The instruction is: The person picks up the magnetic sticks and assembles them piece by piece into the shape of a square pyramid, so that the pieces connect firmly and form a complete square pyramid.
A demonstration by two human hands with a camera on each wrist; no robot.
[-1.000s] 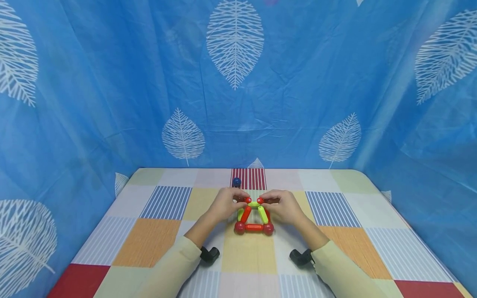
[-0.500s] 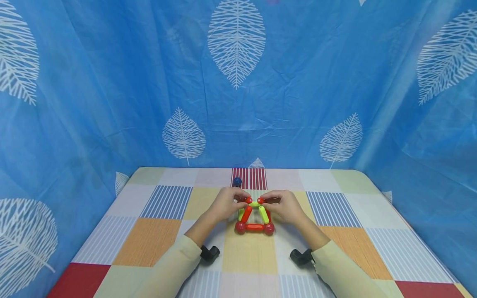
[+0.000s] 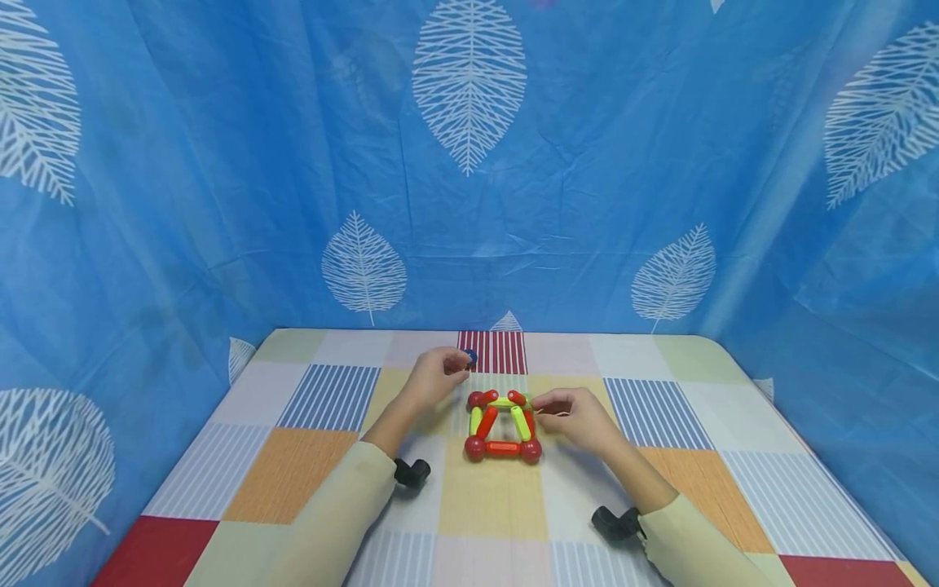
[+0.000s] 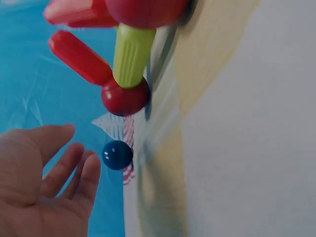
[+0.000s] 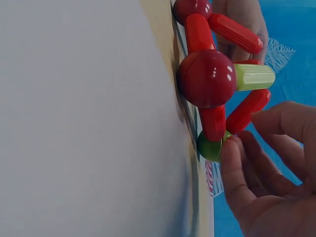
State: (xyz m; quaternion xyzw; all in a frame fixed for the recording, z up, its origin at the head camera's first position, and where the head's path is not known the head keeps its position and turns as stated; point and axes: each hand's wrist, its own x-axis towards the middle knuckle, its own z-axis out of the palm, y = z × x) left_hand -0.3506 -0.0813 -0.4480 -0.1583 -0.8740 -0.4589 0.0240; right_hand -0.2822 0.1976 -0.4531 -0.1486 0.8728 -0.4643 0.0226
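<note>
A magnetic rod-and-ball frame stands on the table, with red and yellow-green rods (image 3: 503, 447) joining its corner balls into a square. Three corners are red balls (image 3: 531, 451); the far right one is a green ball (image 5: 210, 147). From each corner a rod (image 3: 520, 423) leans up and inward, its top end free. My left hand (image 3: 433, 377) reaches past the frame toward a dark blue ball (image 4: 117, 155), its loosely bent fingers just short of it in the left wrist view. My right hand (image 3: 575, 416) is beside the frame, relaxed fingertips right at the green ball.
A patchwork-patterned cloth covers the table (image 3: 491, 505). Blue curtains (image 3: 572, 244) with white leaf prints hang behind and on both sides. Black camera mounts (image 3: 616, 524) are strapped at both wrists.
Both hands have let go of the two red leaning rods at the back. The left moved up toward the blue ball; the right drew back slightly right and down. The rods stay leaning.
</note>
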